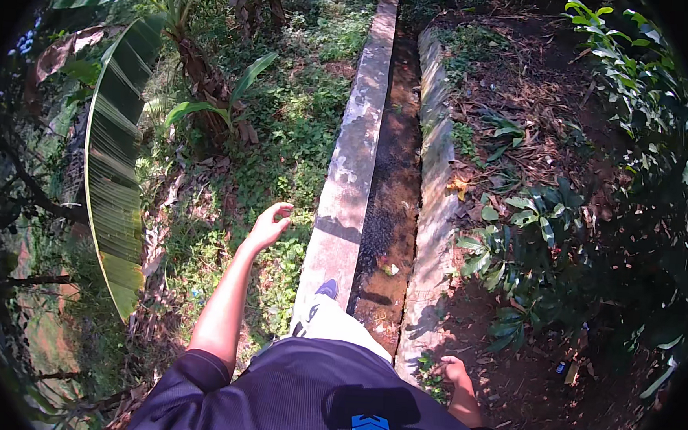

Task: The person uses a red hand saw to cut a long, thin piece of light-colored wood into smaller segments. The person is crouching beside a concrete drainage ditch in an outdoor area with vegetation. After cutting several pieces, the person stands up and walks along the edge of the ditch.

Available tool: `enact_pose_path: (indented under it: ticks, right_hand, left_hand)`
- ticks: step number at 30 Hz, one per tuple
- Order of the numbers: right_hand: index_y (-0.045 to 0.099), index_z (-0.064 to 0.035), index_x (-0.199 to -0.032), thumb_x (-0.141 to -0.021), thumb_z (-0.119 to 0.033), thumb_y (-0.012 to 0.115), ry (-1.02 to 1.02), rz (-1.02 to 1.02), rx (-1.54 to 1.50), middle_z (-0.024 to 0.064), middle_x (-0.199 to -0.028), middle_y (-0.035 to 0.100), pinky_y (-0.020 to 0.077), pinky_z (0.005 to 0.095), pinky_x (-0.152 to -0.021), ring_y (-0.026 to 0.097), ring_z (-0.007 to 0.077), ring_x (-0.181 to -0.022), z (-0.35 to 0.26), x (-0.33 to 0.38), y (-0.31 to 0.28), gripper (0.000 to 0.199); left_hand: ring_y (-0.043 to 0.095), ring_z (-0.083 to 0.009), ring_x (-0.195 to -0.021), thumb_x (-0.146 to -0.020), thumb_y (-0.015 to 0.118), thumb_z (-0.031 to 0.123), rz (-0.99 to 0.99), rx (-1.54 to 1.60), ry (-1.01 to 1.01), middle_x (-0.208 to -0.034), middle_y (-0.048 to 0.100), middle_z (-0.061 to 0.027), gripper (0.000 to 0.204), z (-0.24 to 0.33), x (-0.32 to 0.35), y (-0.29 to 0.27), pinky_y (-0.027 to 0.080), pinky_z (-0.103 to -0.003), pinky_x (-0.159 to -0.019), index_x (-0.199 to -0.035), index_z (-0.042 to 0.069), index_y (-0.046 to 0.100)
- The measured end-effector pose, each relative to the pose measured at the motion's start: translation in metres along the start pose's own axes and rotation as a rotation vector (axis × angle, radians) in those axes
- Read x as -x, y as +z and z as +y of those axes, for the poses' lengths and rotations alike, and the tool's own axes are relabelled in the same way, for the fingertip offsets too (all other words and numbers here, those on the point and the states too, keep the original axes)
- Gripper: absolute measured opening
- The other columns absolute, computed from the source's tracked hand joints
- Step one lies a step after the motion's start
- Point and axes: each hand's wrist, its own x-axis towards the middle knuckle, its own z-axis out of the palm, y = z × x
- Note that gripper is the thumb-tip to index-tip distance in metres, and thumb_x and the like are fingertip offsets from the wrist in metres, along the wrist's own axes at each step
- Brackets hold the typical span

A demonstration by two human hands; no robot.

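My left hand (268, 224) is held out over the green undergrowth, left of a narrow concrete wall (348, 168). Its fingers are loosely bent and apart, with nothing in them. Low on the right, my right hand (453, 370) hangs over bare soil beside the channel's right edge. Its fingers are slightly curled and no object shows in it. One of my feet, in a dark shoe (328, 288), is on top of the wall. Light trousers (337, 325) show below my dark shirt (294, 385).
Shallow brown water (390, 241) runs along the wall, bounded on the right by a sloped concrete bank (434, 165). A large banana leaf (119, 162) hangs at left by a banana stem (202, 80). Leafy shrubs (541, 219) and dry litter (532, 100) cover the right side.
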Motion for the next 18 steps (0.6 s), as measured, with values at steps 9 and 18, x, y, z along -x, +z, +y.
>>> enact_pose_path:
  ticks: [9, 18]
  right_hand:
    - [0.068, -0.0114, -0.122, -0.081, 0.001, 0.063, -0.798, 0.235, 0.400, 0.0101, -0.095, 0.064, 0.0524, 0.0334, -0.076, 0.062, 0.0206, -0.083, -0.432, -0.124, 0.024, 0.043]
    - [0.068, -0.0116, -0.122, -0.086, -0.002, 0.065, -0.682, 0.182, 0.396, 0.0093, -0.093, 0.061, 0.0517, 0.0330, -0.077, 0.061, 0.0191, -0.080, -0.588, -0.241, 0.075, 0.037]
  left_hand:
    - [0.061, -0.0094, -0.075, -0.096, 0.064, 0.011, 0.042, -0.003, -0.184, -0.100, 0.067, -0.0043, 0.033, -0.017, -0.163, -0.017, 0.051, -0.027, -0.069, -0.128, 0.005, 0.060]
    - [0.058, -0.0082, -0.072, -0.097, 0.064, 0.008, 0.026, 0.042, -0.386, -0.094, 0.065, -0.0024, 0.031, -0.060, -0.389, -0.043, 0.049, -0.026, -0.066, -0.128, 0.005, 0.060]
